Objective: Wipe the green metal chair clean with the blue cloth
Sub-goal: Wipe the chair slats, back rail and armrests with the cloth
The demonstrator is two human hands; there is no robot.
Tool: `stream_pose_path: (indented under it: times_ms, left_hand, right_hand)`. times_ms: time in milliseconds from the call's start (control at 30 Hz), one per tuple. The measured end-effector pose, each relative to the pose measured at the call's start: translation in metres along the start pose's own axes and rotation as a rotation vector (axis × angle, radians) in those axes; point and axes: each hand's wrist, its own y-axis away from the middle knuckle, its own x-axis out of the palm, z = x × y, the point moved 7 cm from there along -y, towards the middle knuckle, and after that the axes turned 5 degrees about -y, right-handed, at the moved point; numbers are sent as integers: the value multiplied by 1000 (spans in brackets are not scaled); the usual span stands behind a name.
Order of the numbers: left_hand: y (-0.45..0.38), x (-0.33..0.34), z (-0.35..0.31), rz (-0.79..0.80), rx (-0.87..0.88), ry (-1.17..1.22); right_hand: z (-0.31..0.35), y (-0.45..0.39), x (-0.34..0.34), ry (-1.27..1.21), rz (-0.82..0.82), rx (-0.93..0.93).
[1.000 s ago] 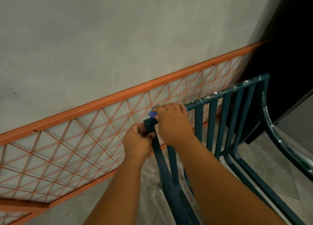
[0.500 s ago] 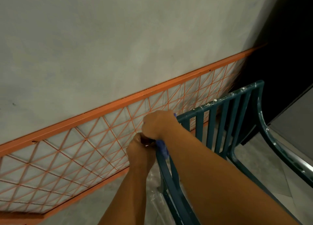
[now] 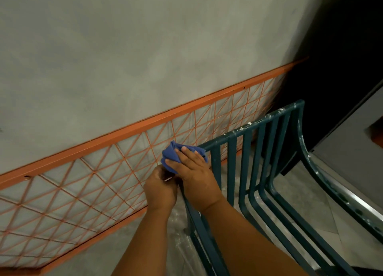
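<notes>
Head view: right hand (image 3: 193,173), fingers straight, presses blue cloth (image 3: 173,154) onto the top-rail corner of green metal chair (image 3: 257,161). Left hand (image 3: 160,187) curled, gripping the chair frame just below. Orange lattice panel (image 3: 83,184) leans against grey wall (image 3: 145,47) behind.

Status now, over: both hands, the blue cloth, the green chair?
Right hand presses blue cloth on chair corner. Left hand grips frame below. White specks along top rail. Nothing blocking.
</notes>
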Motion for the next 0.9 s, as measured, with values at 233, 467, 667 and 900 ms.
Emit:
stream_pose_path:
  times_ms: [233, 467, 667, 900]
  left_hand:
    - [7, -4, -5, 60, 4, 53]
    - [4, -7, -44, -84, 132, -190]
    - [3, -4, -56, -229, 57, -440]
    - [7, -1, -72, -254, 9, -687]
  right_hand:
    - [-10, 37, -37, -358, -240, 278]
    - [-27, -11, -70, -157, -346, 335]
    - [-40, -11, -38, -6, 202, -25]
    - [-80, -34, -63, 154, 204, 218]
